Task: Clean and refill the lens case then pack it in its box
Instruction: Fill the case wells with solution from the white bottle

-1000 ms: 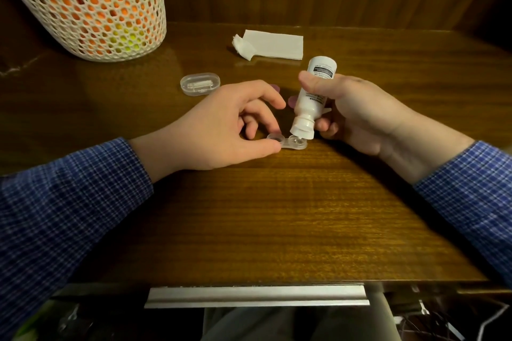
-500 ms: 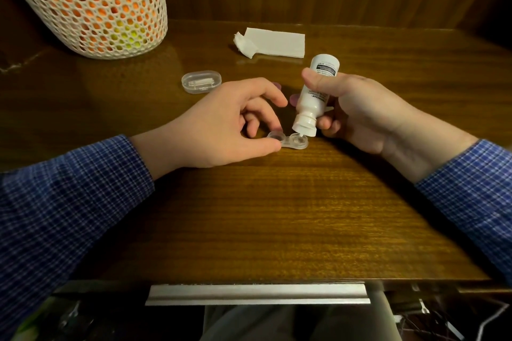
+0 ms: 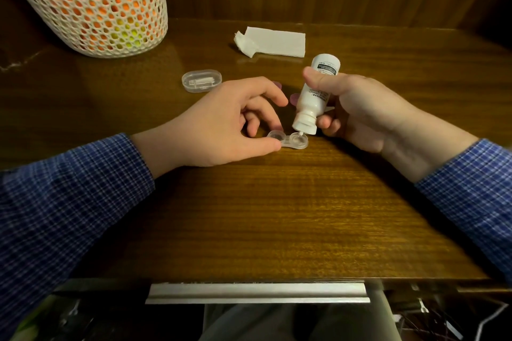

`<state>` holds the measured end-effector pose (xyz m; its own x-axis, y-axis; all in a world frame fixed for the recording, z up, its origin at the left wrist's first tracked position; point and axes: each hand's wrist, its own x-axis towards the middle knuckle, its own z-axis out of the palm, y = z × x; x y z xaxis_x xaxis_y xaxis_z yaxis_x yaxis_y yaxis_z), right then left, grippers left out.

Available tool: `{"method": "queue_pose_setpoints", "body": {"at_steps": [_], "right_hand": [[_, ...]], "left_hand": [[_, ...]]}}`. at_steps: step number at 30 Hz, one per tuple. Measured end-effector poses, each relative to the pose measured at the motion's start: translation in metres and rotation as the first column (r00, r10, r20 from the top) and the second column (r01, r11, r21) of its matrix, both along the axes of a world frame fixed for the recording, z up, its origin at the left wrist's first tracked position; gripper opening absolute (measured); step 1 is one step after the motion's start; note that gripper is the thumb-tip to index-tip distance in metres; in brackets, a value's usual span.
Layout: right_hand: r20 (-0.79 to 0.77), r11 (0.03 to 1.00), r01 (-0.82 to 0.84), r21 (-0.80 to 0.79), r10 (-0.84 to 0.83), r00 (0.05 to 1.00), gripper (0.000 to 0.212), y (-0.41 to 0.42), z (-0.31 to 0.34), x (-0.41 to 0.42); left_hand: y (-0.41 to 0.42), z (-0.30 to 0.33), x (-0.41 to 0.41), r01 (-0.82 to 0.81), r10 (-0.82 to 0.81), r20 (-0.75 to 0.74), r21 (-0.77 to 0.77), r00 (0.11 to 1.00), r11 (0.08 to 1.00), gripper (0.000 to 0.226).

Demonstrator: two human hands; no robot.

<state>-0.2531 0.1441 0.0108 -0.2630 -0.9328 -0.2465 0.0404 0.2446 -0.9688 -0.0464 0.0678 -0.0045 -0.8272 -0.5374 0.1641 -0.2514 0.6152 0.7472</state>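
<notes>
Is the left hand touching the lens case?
Touching. The head view shows the left hand's thumb and a fingertip pinching the lens case's left well against the table.

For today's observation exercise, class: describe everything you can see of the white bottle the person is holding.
The white bottle is small, looks plastic, and carries a dark label band with print too small to read. It is tipped nozzle-down, base pointing up and away. Its narrow tip sits just over the right-hand well of the clear lens case; whether they touch is unclear. The right hand grips it, thumb across the front and fingers curled behind. No cap is on it.
</notes>
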Motion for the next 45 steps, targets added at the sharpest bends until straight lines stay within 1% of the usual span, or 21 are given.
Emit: {"method": "queue_pose_setpoints", "body": {"at_steps": [18, 32, 40, 45], "right_hand": [[-0.007, 1.0, -0.006, -0.024, 0.006, 1.0, 0.031, 0.0006, -0.001, 0.001], [0.004, 1.0, -0.008, -0.013, 0.009, 1.0, 0.035, -0.0016, -0.0018, -0.0017], [0.011, 1.0, -0.007, -0.022, 0.007, 1.0, 0.03, -0.0004, -0.0015, -0.0008], [0.011, 1.0, -0.016, -0.02, 0.016, 1.0, 0.034, -0.0013, -0.0021, -0.0012]], "left_hand": [[-0.0005, 0.0001, 0.0, -0.004, 0.004, 0.002, -0.011, 1.0, 1.0, 0.055], [-0.0003, 0.001, 0.0002, -0.028, 0.028, 0.017, 0.009, 0.999, 1.0, 0.053], [0.0012, 0.0005, -0.0002, -0.015, 0.015, 0.0, 0.02, 1.0, 1.0, 0.052], [0.0004, 0.0004, 0.0, -0.014, 0.014, 0.003, 0.025, 1.0, 1.0, 0.053]]}}
